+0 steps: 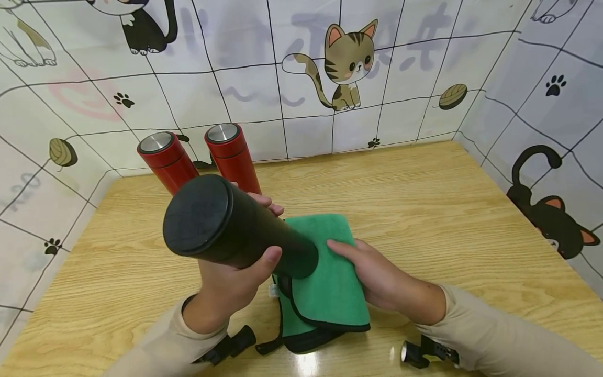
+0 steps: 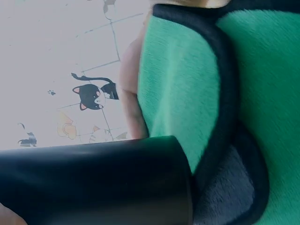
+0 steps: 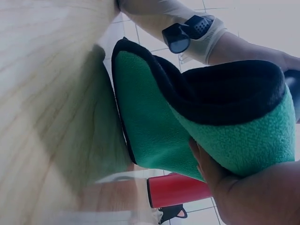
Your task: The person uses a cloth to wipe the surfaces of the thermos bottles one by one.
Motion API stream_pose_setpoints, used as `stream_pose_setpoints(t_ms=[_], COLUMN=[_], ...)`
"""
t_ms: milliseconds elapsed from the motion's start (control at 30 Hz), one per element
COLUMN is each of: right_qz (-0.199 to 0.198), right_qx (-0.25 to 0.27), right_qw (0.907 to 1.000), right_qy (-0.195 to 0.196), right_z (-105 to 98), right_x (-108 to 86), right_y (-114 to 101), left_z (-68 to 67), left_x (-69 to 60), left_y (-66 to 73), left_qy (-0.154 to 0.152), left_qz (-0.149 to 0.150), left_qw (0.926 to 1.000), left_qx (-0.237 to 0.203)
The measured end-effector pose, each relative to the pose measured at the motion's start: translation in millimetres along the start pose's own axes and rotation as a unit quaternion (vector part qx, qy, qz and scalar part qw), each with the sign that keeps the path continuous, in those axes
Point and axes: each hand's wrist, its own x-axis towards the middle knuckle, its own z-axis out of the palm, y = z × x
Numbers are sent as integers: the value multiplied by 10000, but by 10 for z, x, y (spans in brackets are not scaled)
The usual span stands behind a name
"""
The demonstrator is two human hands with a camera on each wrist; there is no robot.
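Observation:
A black thermos bottle [image 1: 254, 225] lies tilted in my left hand [image 1: 231, 283], which grips it around the middle, thumb on the near side. Its flat dark end points up and left toward the camera; the other end meets a green cloth [image 1: 330, 283] with black edging. My right hand [image 1: 381, 275] holds this folded cloth from the right, thumb on top and the other fingers behind it. In the left wrist view the bottle [image 2: 93, 183] touches the cloth [image 2: 183, 79]. The right wrist view shows the cloth [image 3: 150, 112] folded over, with its dark underside inside the fold.
Two red thermos bottles with silver tops, a left one [image 1: 167, 162] and a right one [image 1: 233, 157], stand behind the black one. The wooden table [image 1: 424, 209] reaches back to a wall covering [image 1: 400, 63] printed with cats. Small black devices are strapped to both wrists.

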Motion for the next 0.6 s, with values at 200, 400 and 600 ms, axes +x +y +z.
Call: stream_pose_setpoints(t_ms=[200,400,600], right_qz=[17,51,-32], right_qx=[-106,-89,-479], right_qw=[9999,9999,9988], right_qy=[114,71,-102], right_z=[-18,-10,-54], right_x=[11,20,50], right_y=[-19,9,38], left_z=[-13,-29,-92], left_x=[-5,-9,143], left_y=[-21,-28,-70], left_qy=[-45,61,453], left_qz=[144,26,-308], left_qw=[9998,10000,9984], left_qx=[154,23,132])
